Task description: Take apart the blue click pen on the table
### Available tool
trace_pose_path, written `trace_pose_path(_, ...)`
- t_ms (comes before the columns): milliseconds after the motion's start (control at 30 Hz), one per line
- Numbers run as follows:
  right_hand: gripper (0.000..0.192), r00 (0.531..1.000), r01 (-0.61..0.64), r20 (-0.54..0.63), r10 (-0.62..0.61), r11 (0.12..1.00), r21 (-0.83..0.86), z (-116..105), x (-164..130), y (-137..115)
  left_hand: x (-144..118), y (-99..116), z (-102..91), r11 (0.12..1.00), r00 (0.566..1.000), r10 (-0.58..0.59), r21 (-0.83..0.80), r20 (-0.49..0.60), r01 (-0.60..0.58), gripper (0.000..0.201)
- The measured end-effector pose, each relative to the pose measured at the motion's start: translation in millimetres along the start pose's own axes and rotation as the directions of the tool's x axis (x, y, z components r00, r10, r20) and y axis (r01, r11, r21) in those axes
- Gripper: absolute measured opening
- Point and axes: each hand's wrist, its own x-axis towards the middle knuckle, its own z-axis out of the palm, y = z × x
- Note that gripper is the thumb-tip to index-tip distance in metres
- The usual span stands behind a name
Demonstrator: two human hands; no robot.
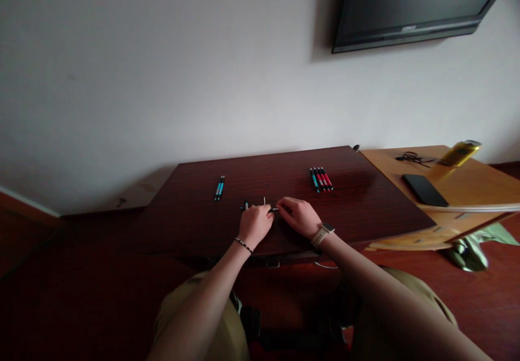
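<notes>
Close to the front of the dark wooden table (280,166), my left hand (255,224) is closed around a small, dark pen part (273,210). The fingertips of my right hand (301,216) pinch at its other end, so the piece bridges both hands. Just beyond my left hand lie small dark and silvery pen parts (246,205), partly covered by the fingers. Two blue pens (220,188) rest side by side to the left. On the right, a row of several blue and red pens (320,179) lies parallel.
A lighter wooden cabinet (487,188) adjoins the table at right, bearing a black phone-like slab (424,190), a black cable (412,158) and a yellow can (460,153). A television (418,4) hangs on the wall above. Green cloth (471,250) lies on the floor.
</notes>
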Motion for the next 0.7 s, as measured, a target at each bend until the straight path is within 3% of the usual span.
trace_pose_path(200, 0.019, 0.990, 0.119, 0.062, -0.126, 0.987, 0.110, -0.6, -0.9, -4.8, 0.3, -4.3, -6.1, 0.999, 0.999, -0.035, -0.023, 0.016, 0.036, 0.026)
trace_pose_path(700, 0.023, 0.989, 0.107, 0.093, -0.112, 0.993, 0.058, -0.7, -0.7, -4.5, 0.7, -3.3, 2.4, 1.000, 1.000, 0.007, -0.008, 0.013, -0.006, 0.025)
